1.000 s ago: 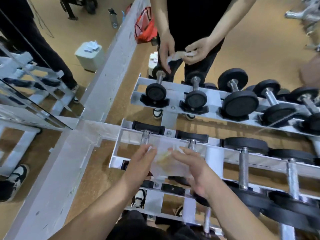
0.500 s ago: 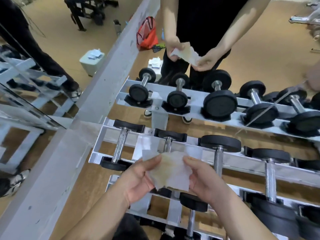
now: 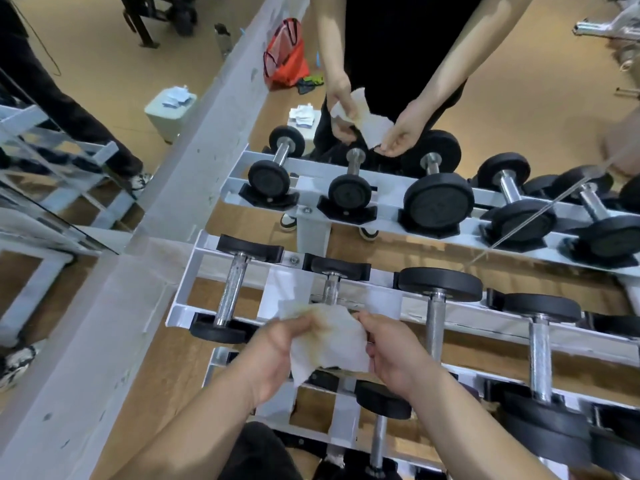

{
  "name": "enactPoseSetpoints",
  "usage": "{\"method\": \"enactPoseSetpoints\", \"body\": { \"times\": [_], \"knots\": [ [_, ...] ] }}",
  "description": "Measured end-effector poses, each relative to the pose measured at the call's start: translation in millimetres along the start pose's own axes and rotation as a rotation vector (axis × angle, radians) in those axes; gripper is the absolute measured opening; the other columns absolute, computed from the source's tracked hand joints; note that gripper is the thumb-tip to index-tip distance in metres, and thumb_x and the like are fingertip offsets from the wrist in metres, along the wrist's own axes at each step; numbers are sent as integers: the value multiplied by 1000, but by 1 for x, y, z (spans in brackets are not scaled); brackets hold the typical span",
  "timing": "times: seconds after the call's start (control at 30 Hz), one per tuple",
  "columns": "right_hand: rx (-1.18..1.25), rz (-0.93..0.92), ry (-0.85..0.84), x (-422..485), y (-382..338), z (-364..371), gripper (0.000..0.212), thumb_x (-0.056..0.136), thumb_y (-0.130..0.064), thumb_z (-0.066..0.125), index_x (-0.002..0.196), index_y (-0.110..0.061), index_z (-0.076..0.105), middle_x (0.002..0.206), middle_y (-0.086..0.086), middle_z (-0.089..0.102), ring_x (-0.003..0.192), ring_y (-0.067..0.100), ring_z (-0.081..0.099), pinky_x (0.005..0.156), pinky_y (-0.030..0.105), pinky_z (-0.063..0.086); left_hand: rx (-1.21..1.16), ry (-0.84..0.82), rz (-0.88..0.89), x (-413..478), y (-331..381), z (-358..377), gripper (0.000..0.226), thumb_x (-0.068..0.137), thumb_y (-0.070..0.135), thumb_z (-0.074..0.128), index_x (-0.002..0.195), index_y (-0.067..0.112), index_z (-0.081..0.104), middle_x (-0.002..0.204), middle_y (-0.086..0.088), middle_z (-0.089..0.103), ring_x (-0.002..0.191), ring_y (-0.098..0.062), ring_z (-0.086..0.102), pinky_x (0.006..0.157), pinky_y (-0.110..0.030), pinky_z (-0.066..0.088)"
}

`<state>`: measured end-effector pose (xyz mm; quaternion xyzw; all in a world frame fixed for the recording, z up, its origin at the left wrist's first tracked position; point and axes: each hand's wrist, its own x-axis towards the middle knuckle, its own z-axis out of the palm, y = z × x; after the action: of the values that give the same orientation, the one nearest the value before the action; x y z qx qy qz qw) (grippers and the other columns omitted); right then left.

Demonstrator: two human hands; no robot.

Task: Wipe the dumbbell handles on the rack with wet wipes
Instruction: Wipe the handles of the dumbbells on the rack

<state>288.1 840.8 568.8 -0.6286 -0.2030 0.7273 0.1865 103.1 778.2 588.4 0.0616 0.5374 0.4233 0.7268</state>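
The left hand (image 3: 277, 351) and right hand (image 3: 394, 355) each pinch an edge of the stained wet wipe (image 3: 329, 337). On the rack (image 3: 180, 306), the small dumbbell handle (image 3: 331, 289) lies just beyond the wipe, its axis pointing away, equally near both hands.

A red bag (image 3: 285, 58) lies on the brown floor (image 3: 519, 109), close to a grey ledge (image 3: 194, 161). On the other side of the ledge stands a white bin (image 3: 169, 112) with paper scraps on top. Further back there is a black equipment frame (image 3: 152, 15) and, perhaps, a bottle (image 3: 222, 38). A sneaker (image 3: 15, 362) shows at the left edge.
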Motion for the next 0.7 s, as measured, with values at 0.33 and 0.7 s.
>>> {"method": "enactPoseSetpoints", "body": {
  "times": [0.33,0.7],
  "knots": [
    [-464,-271,142,41,9,37,35,112,-35,38,142,-24,53,130,-9,55,120,15,53,100,26,39,92,202,-22,43,50,-30,29,95,4,61,123,0,70,111,-18,75,95,-34,73,78,-41,58],
    [-696,-392,228,81,58,36,50,108,-53,22,155,-43,34,154,-10,50,139,16,51,114,43,45,297,313,-288,100,2,-1,7,81,5,55,84,0,58,78,-16,58,73,-32,57,69,-37,46]
  ]
}}
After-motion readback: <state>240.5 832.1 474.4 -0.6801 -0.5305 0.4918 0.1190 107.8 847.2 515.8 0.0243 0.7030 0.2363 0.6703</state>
